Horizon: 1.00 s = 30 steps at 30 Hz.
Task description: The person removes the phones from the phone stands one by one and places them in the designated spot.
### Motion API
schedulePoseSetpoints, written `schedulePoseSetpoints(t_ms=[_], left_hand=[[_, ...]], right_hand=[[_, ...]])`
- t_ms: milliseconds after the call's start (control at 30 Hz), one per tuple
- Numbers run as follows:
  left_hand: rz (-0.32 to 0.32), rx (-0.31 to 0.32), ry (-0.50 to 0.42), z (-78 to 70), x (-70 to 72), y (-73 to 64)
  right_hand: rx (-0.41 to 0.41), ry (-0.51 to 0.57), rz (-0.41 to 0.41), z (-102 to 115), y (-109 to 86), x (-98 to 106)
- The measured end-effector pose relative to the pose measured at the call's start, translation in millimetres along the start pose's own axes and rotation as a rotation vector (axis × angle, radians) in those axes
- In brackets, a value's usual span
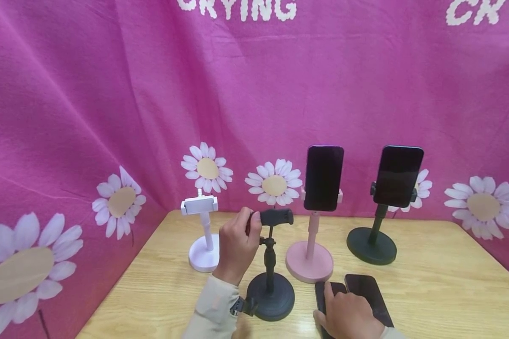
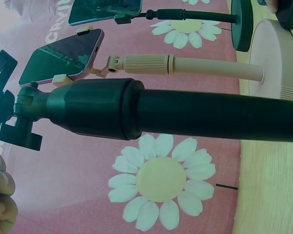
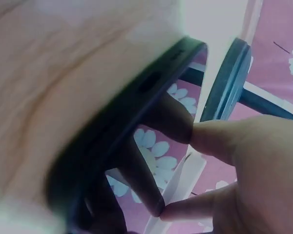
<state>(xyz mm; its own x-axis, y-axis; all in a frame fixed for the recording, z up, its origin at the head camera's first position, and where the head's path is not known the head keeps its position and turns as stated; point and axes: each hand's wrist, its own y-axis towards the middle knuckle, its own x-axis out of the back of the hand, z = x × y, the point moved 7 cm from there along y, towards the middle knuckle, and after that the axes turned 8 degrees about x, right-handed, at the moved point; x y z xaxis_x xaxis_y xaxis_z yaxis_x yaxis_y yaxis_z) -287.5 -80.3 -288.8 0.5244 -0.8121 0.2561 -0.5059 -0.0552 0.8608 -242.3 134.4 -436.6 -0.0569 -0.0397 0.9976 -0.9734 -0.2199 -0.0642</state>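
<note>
My left hand [image 1: 239, 235] grips the left end of the clamp [image 1: 275, 217] on top of a black phone stand [image 1: 270, 263]. In the left wrist view, curled fingertips [image 2: 0, 187] show at the lower left edge beside the stand's black neck [image 2: 97, 108]. My right hand [image 1: 348, 313] rests over a dark phone [image 1: 320, 296] lying on the table, index finger stretched toward its far end and thumb at its left side. The right wrist view shows the thumb and a finger touching the phone's glossy face [image 3: 151, 126], which mirrors them.
A second phone [image 1: 371, 296] lies right of the first. Behind stand a pink stand [image 1: 309, 261] and a dark green stand [image 1: 371, 245], each holding a phone upright. A white stand [image 1: 205, 252] is at the left. A magenta daisy cloth [image 1: 254, 108] hangs behind the wooden table [image 1: 441, 263].
</note>
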Motion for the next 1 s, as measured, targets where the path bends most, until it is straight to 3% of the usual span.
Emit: schedulePoseSetpoints(t_ms=[367,567,633,700,867,933,1000], left_hand=[[0.019,-0.005,-0.011,1.6,-1.3,1.7],[0.098,0.019,-0.012,1.9,0.7,4.1],[0.178,0.052,-0.021,4.0,1.4,6.7],[0.296,0.123,-0.048,9.8,1.6,9.0],[0.675,0.371,-0.069,32.1,-1.2,2.0],[0.81,0.42,-0.027,37.4,-4.3,-5.1],[0.898,0.425,0.021,38.2,-8.7,-10.7]], right_hand=[[-0.021,0.058,0.064,-17.9,5.0,-4.5],[-0.014,0.062,0.058,-22.4,5.3,-7.1],[-0.009,0.051,0.049,-22.8,5.4,-7.0],[-0.003,0.044,0.042,-22.8,5.5,-6.7],[0.003,0.047,0.046,-21.8,5.5,-6.6],[0.003,0.049,0.044,-21.2,5.3,-5.8],[0.005,0.047,0.035,-20.3,5.0,-4.7]])
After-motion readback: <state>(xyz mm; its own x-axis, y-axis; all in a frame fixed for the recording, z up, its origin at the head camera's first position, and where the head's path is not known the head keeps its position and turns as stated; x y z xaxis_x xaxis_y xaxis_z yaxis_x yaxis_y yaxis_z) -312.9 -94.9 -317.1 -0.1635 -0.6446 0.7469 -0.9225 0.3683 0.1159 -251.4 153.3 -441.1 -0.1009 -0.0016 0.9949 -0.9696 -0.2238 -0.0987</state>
